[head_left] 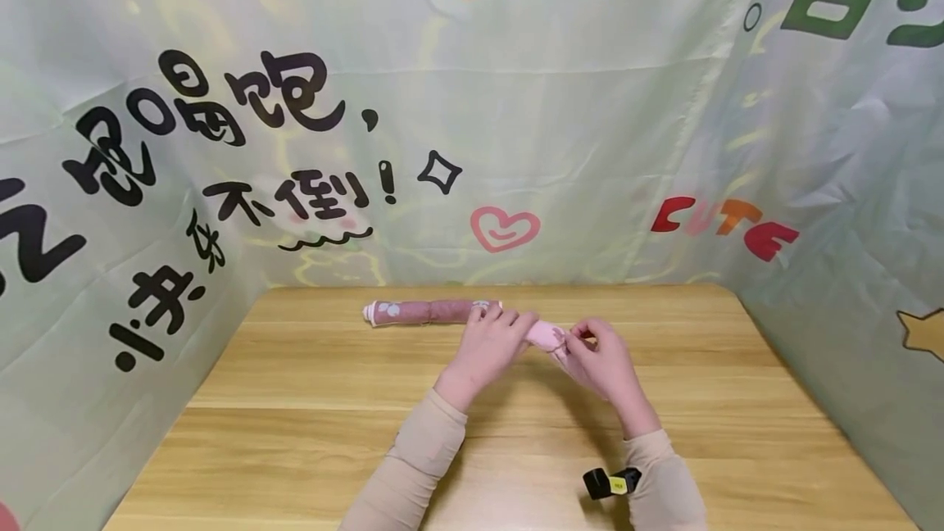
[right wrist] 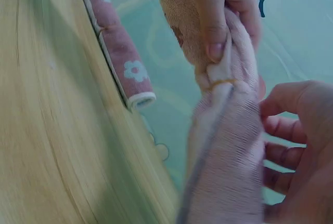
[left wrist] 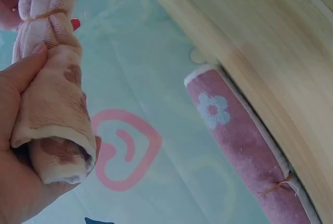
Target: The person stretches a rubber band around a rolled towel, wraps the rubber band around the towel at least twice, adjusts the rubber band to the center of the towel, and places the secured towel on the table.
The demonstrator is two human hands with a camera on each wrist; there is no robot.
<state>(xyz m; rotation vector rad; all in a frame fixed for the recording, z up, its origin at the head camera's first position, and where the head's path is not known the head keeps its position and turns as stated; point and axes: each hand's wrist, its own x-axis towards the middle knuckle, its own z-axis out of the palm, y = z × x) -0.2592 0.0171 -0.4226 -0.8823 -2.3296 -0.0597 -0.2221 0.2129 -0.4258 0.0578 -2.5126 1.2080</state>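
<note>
A pale pink rolled towel (head_left: 547, 336) is held up over the table between my two hands. A thin tan rubber band (right wrist: 222, 82) cinches it around the middle. My left hand (head_left: 490, 347) grips one half, its thumb (left wrist: 31, 63) pressed just beside the band; brown patches and a white hem show at that rolled end. Past the band, the other half slants toward the right wrist camera. My right hand (head_left: 601, 359) has curled fingers (right wrist: 283, 128) against the towel's side, thumb and forefinger pinching at its edge near the band.
A second rolled towel (head_left: 413, 312), mauve with pale blue flowers and its own band, lies along the back of the wooden table (head_left: 317, 449). A printed cloth backdrop (head_left: 590, 146) rises behind and at both sides. A black-and-yellow device (head_left: 612, 483) sits at my right forearm.
</note>
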